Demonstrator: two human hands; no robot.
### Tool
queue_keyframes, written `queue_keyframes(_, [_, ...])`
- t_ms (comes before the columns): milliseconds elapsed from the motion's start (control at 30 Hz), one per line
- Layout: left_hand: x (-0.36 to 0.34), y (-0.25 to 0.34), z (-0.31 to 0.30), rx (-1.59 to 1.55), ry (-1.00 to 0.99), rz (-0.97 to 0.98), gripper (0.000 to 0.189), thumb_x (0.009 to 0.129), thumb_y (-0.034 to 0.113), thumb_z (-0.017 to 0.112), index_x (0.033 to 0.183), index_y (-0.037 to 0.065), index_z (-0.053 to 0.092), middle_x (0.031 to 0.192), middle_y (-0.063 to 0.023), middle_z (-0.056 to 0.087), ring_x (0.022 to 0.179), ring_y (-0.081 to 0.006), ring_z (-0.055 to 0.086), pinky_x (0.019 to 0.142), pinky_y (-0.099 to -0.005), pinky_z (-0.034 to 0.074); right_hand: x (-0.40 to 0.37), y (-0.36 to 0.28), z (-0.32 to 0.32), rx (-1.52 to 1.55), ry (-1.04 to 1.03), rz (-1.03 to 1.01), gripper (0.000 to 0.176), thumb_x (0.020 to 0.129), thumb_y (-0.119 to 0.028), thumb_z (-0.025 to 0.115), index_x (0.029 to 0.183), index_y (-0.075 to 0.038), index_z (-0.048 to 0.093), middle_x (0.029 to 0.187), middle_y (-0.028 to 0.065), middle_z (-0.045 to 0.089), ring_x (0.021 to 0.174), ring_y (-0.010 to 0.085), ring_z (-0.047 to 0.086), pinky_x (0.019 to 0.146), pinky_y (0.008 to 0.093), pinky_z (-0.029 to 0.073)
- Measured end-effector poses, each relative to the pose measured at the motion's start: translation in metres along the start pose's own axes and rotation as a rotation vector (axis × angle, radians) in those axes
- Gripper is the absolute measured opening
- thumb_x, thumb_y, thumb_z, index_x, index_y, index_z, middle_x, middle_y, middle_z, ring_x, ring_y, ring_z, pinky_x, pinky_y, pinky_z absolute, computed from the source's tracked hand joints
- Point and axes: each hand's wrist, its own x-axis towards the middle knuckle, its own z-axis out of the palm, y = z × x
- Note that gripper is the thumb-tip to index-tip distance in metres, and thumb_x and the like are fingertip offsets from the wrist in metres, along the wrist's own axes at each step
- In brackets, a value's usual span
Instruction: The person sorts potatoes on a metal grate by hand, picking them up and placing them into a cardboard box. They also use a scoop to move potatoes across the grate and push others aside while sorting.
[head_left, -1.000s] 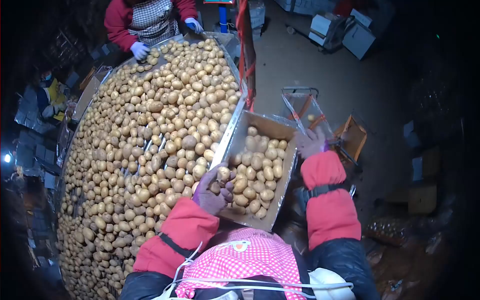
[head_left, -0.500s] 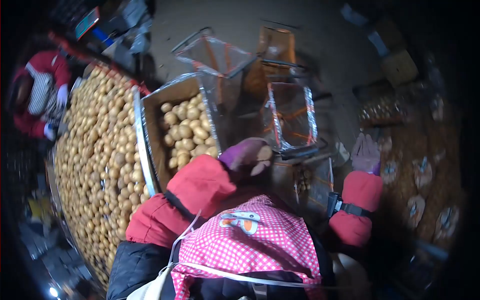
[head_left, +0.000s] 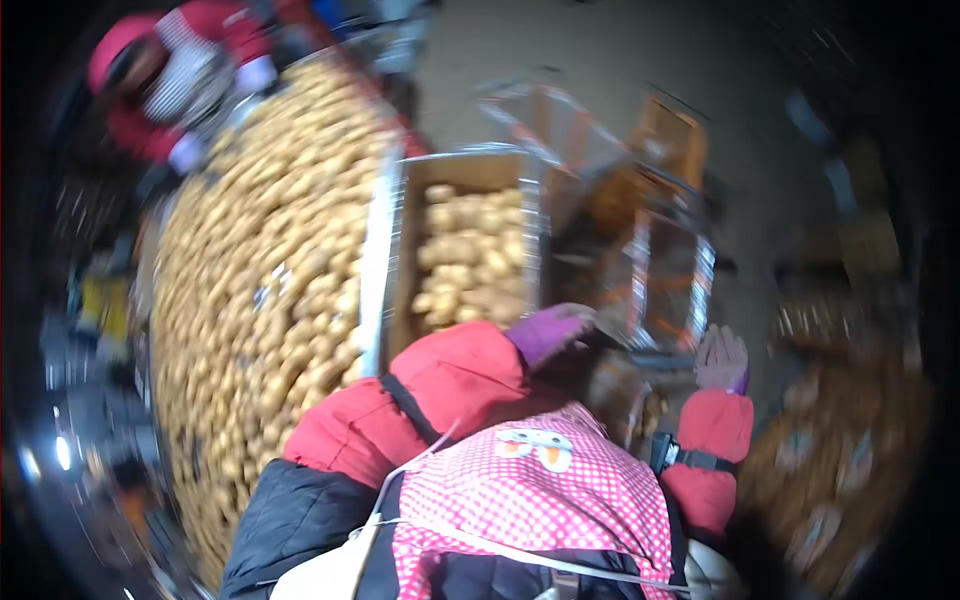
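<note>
My left hand (head_left: 548,335), in a purple and grey glove, reaches across the front right corner of a tape-edged box (head_left: 540,230) with potatoes (head_left: 470,255) in it. Motion smears its fingers, and I cannot tell whether they hold anything. Below it, several potatoes show in a plastic-lined opening (head_left: 640,410). My right hand (head_left: 722,358), in a similar glove, is open with its fingers stretched upward. It holds nothing and is nearest to the front right of a clear-lined frame (head_left: 703,290) with silver and orange edges.
A large bed of potatoes (head_left: 270,290) fills the left, bounded by a pale rail (head_left: 378,270). Beyond it a co-worker (head_left: 190,90) bends over the potatoes with gloved hands. Another lined frame (head_left: 550,120) and an orange-brown container (head_left: 670,140) stand behind. Brown sacks (head_left: 840,470) lie at right.
The view has turned, shifting the potato bed, box and frames rightward. My left hand has moved right, and the tan, potato-like oval at its fingers no longer shows. My right hand remains open.
</note>
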Motion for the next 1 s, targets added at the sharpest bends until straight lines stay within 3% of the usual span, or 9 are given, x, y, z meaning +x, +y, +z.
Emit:
queue_keyframes(133, [-0.115, 0.030, -0.038, -0.291, 0.410, 0.027, 0.046, 0.101, 0.034, 0.055, 0.139, 0.009, 0.047, 0.128, -0.0028, 0.055, 0.108, -0.0140, 0.059, 0.087, -0.0295, 0.051, 0.018, 0.102, 0.174, -0.383, -0.406, 0.179, 0.049, 0.102, -0.039, 0.044, 0.141, -0.008, 0.047, 0.136, 0.0107, 0.057, 0.113, 0.0214, 0.060, 0.092, 0.0339, 0.053])
queue_keyframes(233, [-0.197, -0.049, -0.109, -0.452, 0.554, 0.516, 0.045, 0.098, 0.022, 0.059, 0.138, 0.008, 0.048, 0.126, -0.0064, 0.057, 0.111, -0.0166, 0.059, 0.091, -0.0303, 0.050, -0.016, 0.194, 0.284, -0.661, -0.761, 0.267, 0.043, 0.101, -0.031, 0.051, 0.138, -0.008, 0.050, 0.125, 0.0120, 0.063, 0.101, 0.0198, 0.065, 0.083, 0.0288, 0.055])
queue_keyframes(367, [-0.355, -0.068, -0.099, 0.206, 1.716, 0.503, 0.038, 0.096, 0.020, 0.060, 0.130, 0.004, 0.057, 0.118, -0.0116, 0.065, 0.109, -0.0236, 0.062, 0.094, -0.0342, 0.049, -0.107, 0.350, 0.375, -1.345, -1.636, -0.183, 0.040, 0.096, -0.026, 0.060, 0.131, -0.008, 0.056, 0.116, 0.0108, 0.065, 0.102, 0.0212, 0.065, 0.078, 0.0287, 0.055])
queue_keyframes(433, [-0.421, -0.108, -0.108, 0.649, 1.951, 0.349, 0.041, 0.092, 0.023, 0.063, 0.129, 0.006, 0.058, 0.124, -0.0166, 0.062, 0.113, -0.0336, 0.060, 0.099, -0.0386, 0.047, -0.188, 0.407, 0.394, -1.382, -1.975, -0.495, 0.043, 0.088, -0.028, 0.067, 0.128, -0.013, 0.059, 0.125, 0.0135, 0.061, 0.113, 0.0273, 0.061, 0.089, 0.0378, 0.052])
queue_keyframes(500, [-0.468, -0.126, -0.096, 0.949, 2.031, -0.105, 0.047, 0.088, 0.028, 0.066, 0.130, 0.009, 0.058, 0.131, -0.0179, 0.056, 0.123, -0.0367, 0.052, 0.105, -0.0439, 0.041, -0.235, 0.459, 0.412, -1.359, -2.370, -0.999, 0.049, 0.082, -0.034, 0.069, 0.129, -0.023, 0.058, 0.138, 0.0152, 0.053, 0.126, 0.0345, 0.052, 0.103, 0.0471, 0.042])
queue_keyframes(600, [-0.494, -0.180, -0.101, 1.110, 1.930, -0.406, 0.058, 0.084, 0.033, 0.067, 0.138, 0.014, 0.053, 0.142, -0.0153, 0.047, 0.136, -0.0366, 0.039, 0.112, -0.0545, 0.028, -0.291, 0.517, 0.420, -1.471, -2.519, -1.309, 0.053, 0.080, -0.044, 0.066, 0.130, -0.030, 0.056, 0.150, 0.0126, 0.042, 0.134, 0.0379, 0.042, 0.106, 0.0532, 0.036])
queue_keyframes(833, [-0.506, -0.186, -0.107, 1.036, 1.811, -0.451, 0.063, 0.084, 0.033, 0.067, 0.142, 0.019, 0.049, 0.150, -0.0150, 0.038, 0.140, -0.0380, 0.032, 0.114, -0.0575, 0.020, -0.255, 0.588, 0.468, -1.279, -2.783, -1.188, 0.045, 0.075, -0.048, 0.073, 0.114, -0.027, 0.065, 0.135, 0.0061, 0.056, 0.127, 0.0366, 0.048, 0.106, 0.0519, 0.038])
queue_keyframes(933, [-0.512, -0.164, -0.105, 0.983, 1.824, -0.396, 0.060, 0.082, 0.037, 0.067, 0.138, 0.020, 0.054, 0.147, -0.0154, 0.041, 0.136, -0.0384, 0.035, 0.113, -0.0581, 0.022, -0.240, 0.603, 0.506, -1.200, -2.704, -0.989, 0.037, 0.072, -0.033, 0.077, 0.106, -0.023, 0.068, 0.099, 0.0044, 0.069, 0.104, 0.0311, 0.062, 0.101, 0.0485, 0.043])
queue_keyframes(1000, [-0.509, -0.173, -0.110, 0.998, 1.810, -0.414, 0.059, 0.082, 0.037, 0.068, 0.137, 0.020, 0.055, 0.146, -0.0150, 0.042, 0.136, -0.0383, 0.035, 0.113, -0.0585, 0.023, -0.229, 0.623, 0.540, -1.684, -2.424, -1.114, 0.023, 0.071, -0.026, 0.076, 0.091, -0.018, 0.071, 0.087, 0.0073, 0.069, 0.077, 0.0299, 0.066, 0.069, 0.0466, 0.052])
